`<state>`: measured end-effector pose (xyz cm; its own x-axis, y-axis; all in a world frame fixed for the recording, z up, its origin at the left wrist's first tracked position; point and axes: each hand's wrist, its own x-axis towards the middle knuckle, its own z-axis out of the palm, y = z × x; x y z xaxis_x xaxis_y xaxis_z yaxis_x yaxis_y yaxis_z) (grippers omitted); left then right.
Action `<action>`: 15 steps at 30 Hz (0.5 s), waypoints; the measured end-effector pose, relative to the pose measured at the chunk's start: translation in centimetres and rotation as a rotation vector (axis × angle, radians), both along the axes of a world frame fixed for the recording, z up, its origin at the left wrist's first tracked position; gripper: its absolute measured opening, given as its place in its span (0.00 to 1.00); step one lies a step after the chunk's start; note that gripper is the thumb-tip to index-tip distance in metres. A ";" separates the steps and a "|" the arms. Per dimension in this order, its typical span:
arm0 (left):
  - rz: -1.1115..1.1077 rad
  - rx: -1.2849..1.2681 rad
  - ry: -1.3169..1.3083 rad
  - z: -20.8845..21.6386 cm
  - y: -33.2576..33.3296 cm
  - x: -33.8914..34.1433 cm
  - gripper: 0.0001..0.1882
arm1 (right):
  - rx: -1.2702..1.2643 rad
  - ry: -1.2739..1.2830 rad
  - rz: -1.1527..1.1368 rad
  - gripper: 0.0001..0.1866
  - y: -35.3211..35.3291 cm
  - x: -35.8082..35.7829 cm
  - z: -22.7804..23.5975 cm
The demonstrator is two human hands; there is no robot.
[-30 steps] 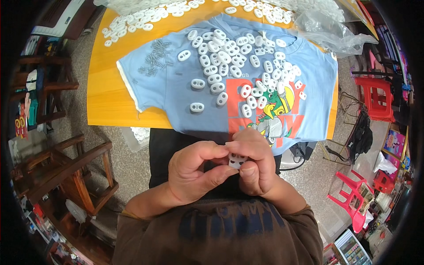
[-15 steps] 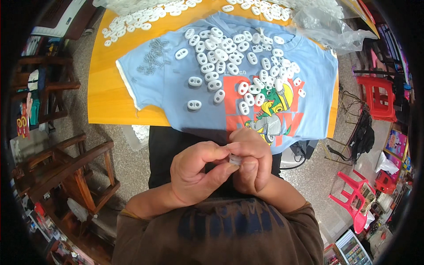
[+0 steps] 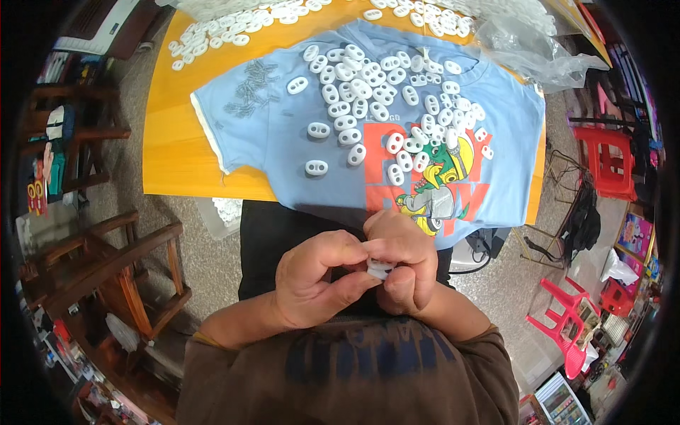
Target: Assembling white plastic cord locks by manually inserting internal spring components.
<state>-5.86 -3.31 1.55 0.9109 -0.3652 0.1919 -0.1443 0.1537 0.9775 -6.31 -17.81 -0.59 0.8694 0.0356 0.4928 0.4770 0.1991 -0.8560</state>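
Observation:
Over my lap, just off the table's near edge, my left hand (image 3: 319, 280) and my right hand (image 3: 405, 262) meet at a small white plastic piece (image 3: 379, 268). It looks like one of the oval two-hole cord locks, and the fingertips of both hands pinch it. My fingers cover much of it. A light blue T-shirt (image 3: 290, 163) lies spread on the table beyond my hands. Many white cord locks (image 3: 360, 88) are heaped and scattered across it. On its left sleeve sits a pile of tiny grey metal pieces (image 3: 249, 92) that look like springs.
More white pieces (image 3: 241, 40) lie along the far side of the yellow table (image 3: 170, 156). A clear plastic bag (image 3: 531, 60) rests at the far right. Wooden stools (image 3: 120, 276) stand to the left, red plastic stools (image 3: 567, 319) to the right. Below the table edge is a tub (image 3: 225, 216).
The white piece shows more between my fingertips, as my right thumb has shifted slightly. Both hands stay pinched on it. The whole view has moved a little.

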 end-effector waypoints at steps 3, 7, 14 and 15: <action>-0.047 -0.057 -0.036 -0.6 0.0 0.1 0.14 | -0.022 -0.055 0.069 0.18 -0.1 0.1 -0.4; -0.047 -0.077 -0.097 -0.7 -0.4 0.3 0.15 | -0.021 -0.104 0.027 0.16 0.0 0.3 -0.4; -0.037 -0.101 -0.092 -0.6 -0.7 0.3 0.15 | -0.018 -0.140 -0.022 0.14 0.3 0.6 -0.6; -0.028 -0.111 -0.107 -0.7 -0.8 0.3 0.14 | -0.019 -0.149 -0.020 0.13 0.3 0.6 -0.7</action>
<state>-5.57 -4.16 0.85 0.8728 -0.3613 0.3283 -0.2414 0.2652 0.9335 -5.69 -17.52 -1.29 0.7874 0.0299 0.6157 0.6026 0.1727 -0.7791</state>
